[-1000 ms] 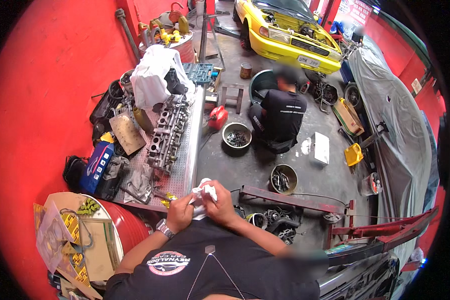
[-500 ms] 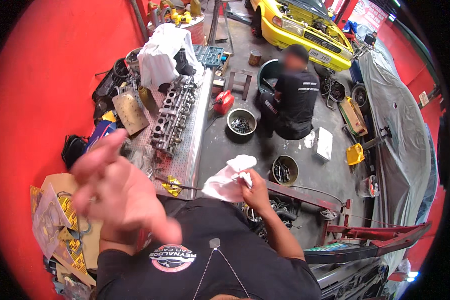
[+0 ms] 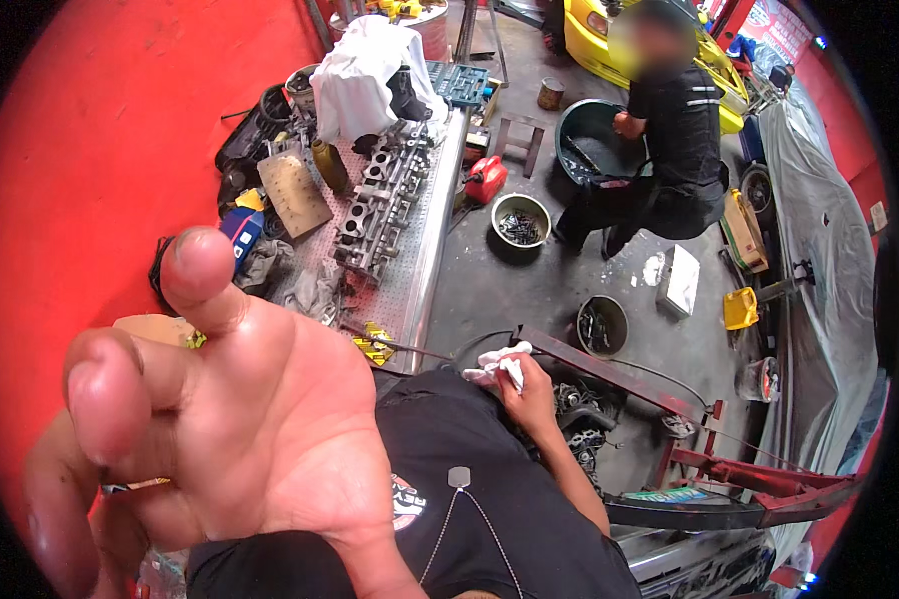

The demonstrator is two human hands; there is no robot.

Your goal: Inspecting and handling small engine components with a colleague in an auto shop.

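Observation:
My left hand (image 3: 260,429) is raised close in front of me and looks large. Its palm shows, the fingers are apart and partly bent, and nothing is in it. A bunched white cloth (image 3: 491,367) is in my right hand (image 3: 529,397), whose fingers are closed round it in front of my black shirt. Beyond the hands, a metal cylinder head (image 3: 380,205) lies on a perforated metal bench (image 3: 410,290). My left hand covers much of the area to the left of my body.
A co-worker (image 3: 674,140) in black bends over a dark green tub (image 3: 569,130). Metal parts fill a bowl (image 3: 520,221) and a bucket (image 3: 603,325) on the floor. A red metal frame (image 3: 609,369) stands at my right. Farther off is a yellow car (image 3: 589,50).
My left hand has come up nearer to me. The white cloth, earlier hanging spread out, is now gathered into my right hand. The co-worker has straightened up somewhat, and my view has shifted left.

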